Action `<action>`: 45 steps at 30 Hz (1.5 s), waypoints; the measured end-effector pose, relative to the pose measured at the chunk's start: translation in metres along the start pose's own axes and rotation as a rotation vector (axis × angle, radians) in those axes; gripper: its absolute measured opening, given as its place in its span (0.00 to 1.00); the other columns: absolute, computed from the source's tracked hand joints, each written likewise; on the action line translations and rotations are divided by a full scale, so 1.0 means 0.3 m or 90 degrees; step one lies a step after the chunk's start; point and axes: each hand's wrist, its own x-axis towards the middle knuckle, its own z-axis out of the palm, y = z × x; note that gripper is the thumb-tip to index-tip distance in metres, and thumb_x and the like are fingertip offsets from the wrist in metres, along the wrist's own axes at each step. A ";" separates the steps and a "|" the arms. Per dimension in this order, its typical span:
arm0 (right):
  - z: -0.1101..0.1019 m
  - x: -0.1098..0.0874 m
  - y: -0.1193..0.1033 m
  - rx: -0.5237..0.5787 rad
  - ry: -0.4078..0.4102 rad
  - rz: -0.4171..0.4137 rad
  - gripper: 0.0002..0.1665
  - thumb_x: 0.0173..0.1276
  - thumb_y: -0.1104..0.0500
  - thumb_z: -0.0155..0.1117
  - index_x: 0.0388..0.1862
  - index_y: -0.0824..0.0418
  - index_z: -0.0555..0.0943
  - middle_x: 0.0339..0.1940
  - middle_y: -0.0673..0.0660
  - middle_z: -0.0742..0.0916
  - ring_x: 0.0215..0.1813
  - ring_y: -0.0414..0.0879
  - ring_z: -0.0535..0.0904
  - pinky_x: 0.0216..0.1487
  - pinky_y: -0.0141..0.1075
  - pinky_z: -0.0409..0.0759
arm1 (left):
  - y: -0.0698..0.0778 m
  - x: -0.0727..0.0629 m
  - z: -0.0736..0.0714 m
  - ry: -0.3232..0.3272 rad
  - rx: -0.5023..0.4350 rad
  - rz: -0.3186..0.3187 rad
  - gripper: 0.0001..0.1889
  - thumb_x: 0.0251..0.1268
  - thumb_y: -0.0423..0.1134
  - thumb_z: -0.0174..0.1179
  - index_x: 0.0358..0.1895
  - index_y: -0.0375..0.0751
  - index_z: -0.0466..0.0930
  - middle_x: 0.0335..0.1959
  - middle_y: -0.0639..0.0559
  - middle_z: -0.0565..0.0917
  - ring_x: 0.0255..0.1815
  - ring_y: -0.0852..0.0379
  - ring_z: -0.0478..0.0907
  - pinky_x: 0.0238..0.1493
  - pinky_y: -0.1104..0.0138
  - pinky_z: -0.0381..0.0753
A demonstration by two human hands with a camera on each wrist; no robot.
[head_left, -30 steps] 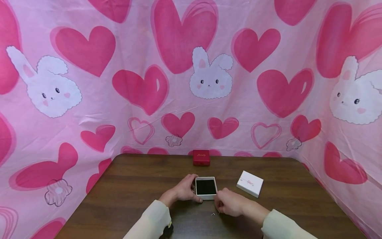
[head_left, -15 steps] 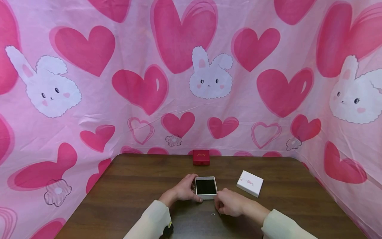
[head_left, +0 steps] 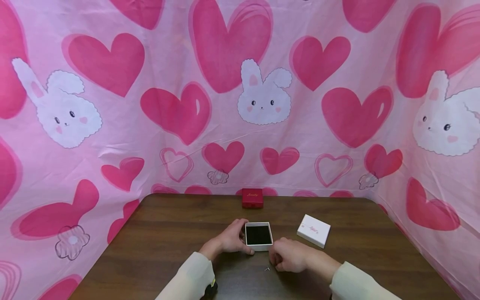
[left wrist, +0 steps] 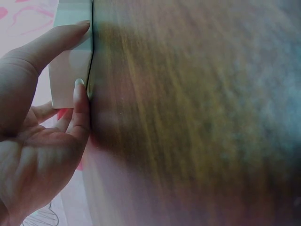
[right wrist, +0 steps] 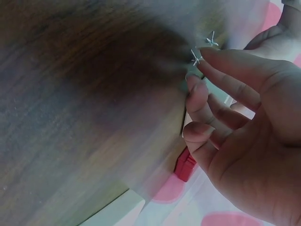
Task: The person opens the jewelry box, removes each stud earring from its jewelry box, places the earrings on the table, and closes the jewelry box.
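Observation:
A white box base (head_left: 258,247) with a black pad (head_left: 258,236) inside stands on the table. My left hand (head_left: 229,238) grips it from the left, thumb at the front wall and fingers along the side; the left wrist view shows them against the box wall (left wrist: 70,87). Just off the box's front right corner, my right hand (head_left: 290,255) pinches a tiny silver earring (right wrist: 195,58) between thumb and index fingertips, low over the table. A second silver earring (right wrist: 211,39) lies close by on the wood. From the head view, the pinched one is hidden behind the fingers.
A white lid (head_left: 314,231) with pink lettering lies to the right of the box. Near the back edge of the brown table (head_left: 180,216) sits a red jewelry box (head_left: 253,198). A pink curtain (head_left: 258,137) with hearts and rabbits surrounds the table.
The earring by my right fingertips, visible earlier in the head view, is now out of sight behind the hand. My right fingers have shifted slightly; my left hand keeps still on the box.

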 end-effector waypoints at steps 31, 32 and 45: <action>-0.079 0.007 0.012 -0.068 0.072 -0.006 0.10 0.64 0.55 0.73 0.43 0.55 0.86 0.38 0.46 0.80 0.39 0.41 0.78 0.41 0.42 0.79 | 0.001 -0.005 -0.003 -0.008 -0.007 -0.010 0.44 0.44 0.38 0.82 0.66 0.39 0.67 0.50 0.49 0.72 0.50 0.51 0.73 0.55 0.55 0.79; -0.080 0.007 0.014 -0.074 0.076 -0.005 0.11 0.64 0.55 0.73 0.44 0.56 0.86 0.39 0.46 0.81 0.41 0.42 0.79 0.42 0.42 0.80 | 0.002 -0.005 -0.003 -0.008 -0.007 -0.010 0.44 0.44 0.38 0.82 0.66 0.39 0.67 0.50 0.49 0.72 0.50 0.50 0.73 0.55 0.55 0.79; -0.100 0.013 0.068 -0.091 0.123 0.023 0.18 0.65 0.56 0.72 0.52 0.60 0.84 0.47 0.52 0.81 0.48 0.51 0.82 0.52 0.51 0.81 | 0.014 -0.010 -0.007 -0.006 -0.003 -0.008 0.44 0.44 0.37 0.82 0.67 0.38 0.67 0.51 0.48 0.72 0.50 0.50 0.73 0.55 0.54 0.79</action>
